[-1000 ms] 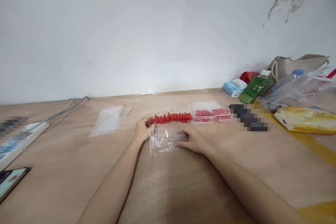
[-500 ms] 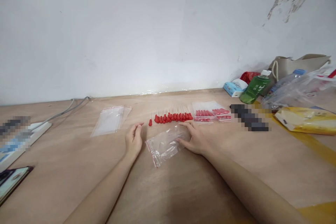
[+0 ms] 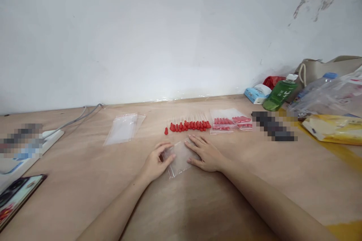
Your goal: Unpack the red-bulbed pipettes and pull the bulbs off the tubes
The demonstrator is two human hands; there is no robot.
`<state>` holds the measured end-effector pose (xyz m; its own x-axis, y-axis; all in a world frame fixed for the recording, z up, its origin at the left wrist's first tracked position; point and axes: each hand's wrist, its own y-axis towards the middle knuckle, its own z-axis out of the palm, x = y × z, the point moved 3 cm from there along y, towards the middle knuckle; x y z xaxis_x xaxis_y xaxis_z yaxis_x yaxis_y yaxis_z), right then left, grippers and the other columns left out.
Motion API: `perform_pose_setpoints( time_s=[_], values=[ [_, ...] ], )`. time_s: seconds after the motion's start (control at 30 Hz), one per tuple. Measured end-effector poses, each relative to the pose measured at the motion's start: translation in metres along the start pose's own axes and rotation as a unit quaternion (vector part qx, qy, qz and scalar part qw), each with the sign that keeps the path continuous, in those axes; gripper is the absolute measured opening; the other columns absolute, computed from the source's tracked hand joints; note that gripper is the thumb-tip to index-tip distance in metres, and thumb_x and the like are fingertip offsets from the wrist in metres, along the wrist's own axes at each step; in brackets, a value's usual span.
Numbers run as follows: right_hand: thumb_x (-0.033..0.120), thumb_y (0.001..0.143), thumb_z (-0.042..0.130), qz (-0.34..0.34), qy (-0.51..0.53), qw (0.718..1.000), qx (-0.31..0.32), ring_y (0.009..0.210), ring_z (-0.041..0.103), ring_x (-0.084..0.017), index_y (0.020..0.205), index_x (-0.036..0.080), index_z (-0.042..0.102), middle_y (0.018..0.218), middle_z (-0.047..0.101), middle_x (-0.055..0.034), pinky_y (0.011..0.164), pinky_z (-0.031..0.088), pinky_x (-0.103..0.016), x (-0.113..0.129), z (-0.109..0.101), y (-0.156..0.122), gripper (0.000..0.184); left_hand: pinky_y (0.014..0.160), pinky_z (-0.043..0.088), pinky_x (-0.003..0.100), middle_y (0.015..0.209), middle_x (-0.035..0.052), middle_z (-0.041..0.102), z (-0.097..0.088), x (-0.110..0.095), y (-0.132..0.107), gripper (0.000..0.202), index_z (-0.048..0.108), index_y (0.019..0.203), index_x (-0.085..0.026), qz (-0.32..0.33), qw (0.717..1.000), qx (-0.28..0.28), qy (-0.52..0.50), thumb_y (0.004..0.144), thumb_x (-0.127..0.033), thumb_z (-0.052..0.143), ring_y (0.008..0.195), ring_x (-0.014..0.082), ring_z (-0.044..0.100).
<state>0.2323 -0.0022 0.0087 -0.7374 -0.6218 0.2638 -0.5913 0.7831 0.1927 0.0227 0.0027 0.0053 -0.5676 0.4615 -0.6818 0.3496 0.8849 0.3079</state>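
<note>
A clear zip bag lies flat on the table in front of me, its zip end toward the left. My right hand rests palm down on the bag's right part, fingers spread. Around the zip end curves my left hand, thumb and fingers apart and touching the plastic. Just beyond the bag is a row of glass droppers with red rubber bulbs facing me. One dropper lies a little apart at the row's left end.
Filled bags of red-bulbed droppers lie right of the row. Flat zip bags are stacked at left. A phone and a cable lie further left. At right stand a green bottle, a tissue pack and a yellow package.
My left hand has moved right onto the bag's zip end, its fingers parting. My right hand has flattened and spread on the bag. The view has shifted slightly left.
</note>
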Motion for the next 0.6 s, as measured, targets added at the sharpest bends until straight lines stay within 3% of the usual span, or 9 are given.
perform_pose_setpoints(
  time_s=[0.07,0.17,0.27,0.33,0.37,0.43,0.53,0.6],
  values=[
    [0.056,0.081,0.038,-0.009,0.007,1.000,-0.017,0.127,0.027,-0.025,0.133,0.021,0.032,0.138,0.032,-0.0125,0.103,0.020,-0.047,0.001,0.000,-0.001,0.063,0.073,0.046,0.029,0.096,0.0054,0.058,-0.002,0.012,0.003,0.035,0.058,0.100,-0.018,-0.061,0.997,-0.014,-0.052,0.069,-0.032,0.064,0.082,0.0156,0.056],
    [0.048,0.082,0.043,-0.014,0.034,0.995,-0.088,0.116,0.041,-0.022,0.126,0.020,0.043,0.127,0.045,-0.0108,0.097,0.030,-0.041,0.000,-0.001,-0.002,0.052,0.056,0.042,0.022,0.079,0.0005,0.058,-0.005,0.020,0.006,0.036,0.057,0.093,-0.016,-0.110,0.986,0.033,-0.121,0.063,-0.031,0.068,0.060,0.0100,0.051],
    [0.031,0.082,0.046,0.006,0.043,0.979,-0.198,0.097,0.051,-0.018,0.109,0.020,0.056,0.107,0.058,-0.0079,0.087,0.038,-0.034,-0.011,-0.007,-0.002,0.030,0.064,0.043,0.024,0.081,0.0022,0.061,-0.009,0.014,0.007,0.026,0.061,0.088,-0.016,-0.093,0.979,0.104,-0.152,0.070,-0.034,0.062,0.070,0.0130,0.055],
    [0.018,0.079,0.045,0.039,0.014,0.966,-0.254,0.091,0.052,-0.018,0.098,0.020,0.060,0.096,0.060,-0.0065,0.084,0.038,-0.034,-0.025,-0.017,-0.003,0.025,0.071,0.043,0.026,0.086,0.0043,0.064,-0.016,0.012,0.008,0.026,0.064,0.087,-0.017,-0.094,0.976,0.114,-0.160,0.072,-0.038,0.058,0.078,0.0161,0.056],
    [0.013,0.076,0.044,0.065,-0.010,0.961,-0.267,0.091,0.052,-0.018,0.095,0.020,0.061,0.095,0.060,-0.0062,0.083,0.037,-0.034,-0.034,-0.023,-0.004,0.027,0.071,0.043,0.027,0.087,0.0049,0.064,-0.021,0.015,0.009,0.029,0.064,0.088,-0.017,-0.103,0.977,0.089,-0.164,0.072,-0.040,0.058,0.079,0.0169,0.057],
    [0.005,0.069,0.043,0.140,-0.069,0.950,-0.269,0.095,0.051,-0.020,0.096,0.019,0.061,0.099,0.060,-0.0067,0.085,0.035,-0.036,-0.056,-0.036,-0.008,0.036,0.067,0.044,0.026,0.086,0.0048,0.064,-0.040,0.027,0.011,0.035,0.064,0.091,-0.016,-0.131,0.977,-0.025,-0.165,0.068,-0.043,0.060,0.075,0.0164,0.057],
    [0.005,0.065,0.043,0.223,-0.156,0.941,-0.199,0.107,0.046,-0.025,0.105,0.017,0.058,0.117,0.053,-0.0108,0.090,0.030,-0.042,-0.085,-0.052,-0.018,0.045,0.058,0.043,0.023,0.075,0.0018,0.063,-0.081,0.062,0.007,0.044,0.061,0.096,-0.016,-0.188,0.947,-0.235,-0.115,0.064,-0.046,0.062,0.060,0.0129,0.055],
    [0.005,0.064,0.043,0.241,-0.187,0.941,-0.144,0.112,0.042,-0.027,0.113,0.016,0.053,0.123,0.049,-0.0120,0.094,0.024,-0.047,-0.099,-0.057,-0.025,0.051,0.057,0.044,0.023,0.072,0.0012,0.062,-0.111,0.087,0.000,0.045,0.059,0.100,-0.016,-0.220,0.916,-0.331,-0.053,0.064,-0.043,0.060,0.058,0.0126,0.054]
  ],
)
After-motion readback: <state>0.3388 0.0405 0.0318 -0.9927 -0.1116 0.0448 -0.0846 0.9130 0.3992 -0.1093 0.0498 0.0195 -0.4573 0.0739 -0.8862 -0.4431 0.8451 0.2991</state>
